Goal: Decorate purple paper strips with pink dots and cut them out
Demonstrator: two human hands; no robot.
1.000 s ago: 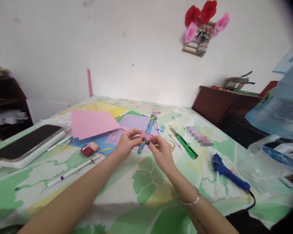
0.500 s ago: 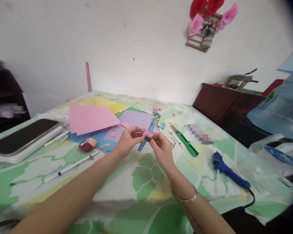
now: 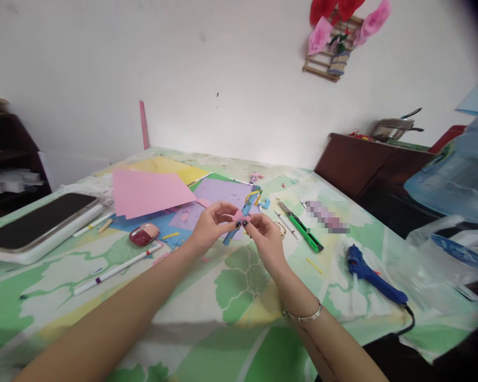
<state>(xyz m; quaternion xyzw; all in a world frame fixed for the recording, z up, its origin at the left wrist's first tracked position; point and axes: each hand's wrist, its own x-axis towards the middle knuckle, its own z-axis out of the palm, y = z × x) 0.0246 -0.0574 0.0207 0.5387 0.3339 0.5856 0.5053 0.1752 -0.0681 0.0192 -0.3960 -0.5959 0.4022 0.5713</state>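
Note:
Between my two hands is a small pink paper piece [image 3: 238, 215], lying across a slim blue paper tube [image 3: 230, 236]. My left hand [image 3: 207, 229] pinches the pink piece at its left side, thumb and fingers closed. From the other side my right hand [image 3: 267, 240] is closed on it too, the thumb tips nearly touching. The tube tilts up and away to the right, with yellow strips [image 3: 253, 197] near its far end. The fingers partly hide the pink piece and the middle of the tube.
Pink paper [image 3: 151, 192] and purple paper [image 3: 223, 191] lie beyond my hands. To the right are a green utility knife [image 3: 305, 231], scissors [image 3: 279, 228] and a blue glue gun [image 3: 372, 276] with a cord. A phone [image 3: 35, 220] and a white pen [image 3: 115, 270] are at left.
My thumb tips have shifted slightly on the pink piece, and the tube's near end has moved a little left and up. Both hands keep their hold.

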